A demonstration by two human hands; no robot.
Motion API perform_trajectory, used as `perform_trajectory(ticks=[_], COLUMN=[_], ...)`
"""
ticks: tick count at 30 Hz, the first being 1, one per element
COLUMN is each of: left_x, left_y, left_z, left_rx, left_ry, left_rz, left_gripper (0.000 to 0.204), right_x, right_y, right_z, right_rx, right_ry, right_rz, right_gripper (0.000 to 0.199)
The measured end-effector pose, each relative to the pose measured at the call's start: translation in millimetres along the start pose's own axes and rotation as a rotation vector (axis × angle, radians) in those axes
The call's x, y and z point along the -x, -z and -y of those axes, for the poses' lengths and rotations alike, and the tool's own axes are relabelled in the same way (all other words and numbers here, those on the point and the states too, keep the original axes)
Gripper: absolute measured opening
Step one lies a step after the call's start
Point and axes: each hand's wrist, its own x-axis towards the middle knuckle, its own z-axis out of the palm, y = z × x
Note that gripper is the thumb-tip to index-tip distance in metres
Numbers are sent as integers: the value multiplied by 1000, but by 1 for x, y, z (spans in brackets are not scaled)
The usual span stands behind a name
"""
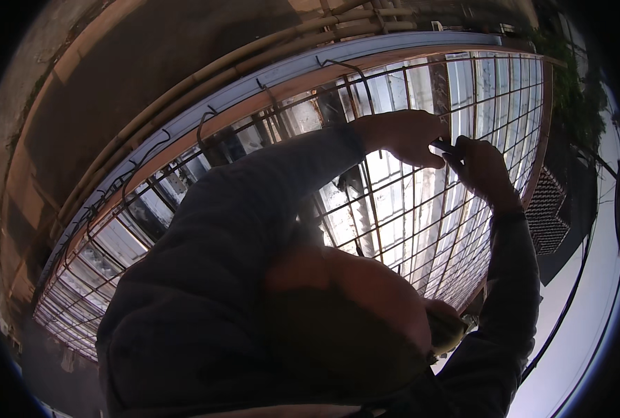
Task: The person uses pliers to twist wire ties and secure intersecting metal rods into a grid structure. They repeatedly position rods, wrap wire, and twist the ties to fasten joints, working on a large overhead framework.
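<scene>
A grid of thin rusty steel bars point(393, 230) stretches over bright, pale panels. My left hand point(404, 137) reaches over it from the left, fingers curled and thumb lowered. Whatever those fingers grip is hidden. Closed around a small dark hand tool point(444, 146) is my right hand point(483, 171), just right of the left one. The tool's pale end points at my left hand, and its exact kind is too dark to make out. Both arms wear dark grey sleeves. A large dark rounded shape point(345, 320) between the arms covers part of the grid.
Bent steel rods point(348, 66) hook over a brown edge board point(289, 87) along the far side. Beyond it run a grey-blue rail point(254, 73) and tan pipes point(219, 66). A tiled roof point(550, 212), foliage point(578, 111) and cables point(575, 296) lie to the right.
</scene>
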Motion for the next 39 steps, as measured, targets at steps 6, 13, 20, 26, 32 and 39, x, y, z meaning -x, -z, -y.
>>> perform_trajectory(ticks=[6,13,20,26,32,39], left_x=[64,64,-51,-80,28,68], left_y=[-37,-58,-29,56,122,121], left_z=[-8,-13,-2,-9,-2,-30], left_rx=[182,218,990,848,727,508], left_ry=[-24,115,329,373,648,736], left_rz=[101,164,-423,-452,-435,-485], left_gripper=[38,20,22,22,23,25], right_x=[69,92,125,166,226,208], right_y=[-53,-112,-94,-108,-257,-372], right_z=[39,21,-51,-38,-6,112], right_rx=[-155,-633,83,-231,-623,-560], right_ry=[135,121,125,-432,-249,-810], right_rz=[-357,-428,-723,-220,-264,-725], right_gripper=[21,58,61,25,17,42])
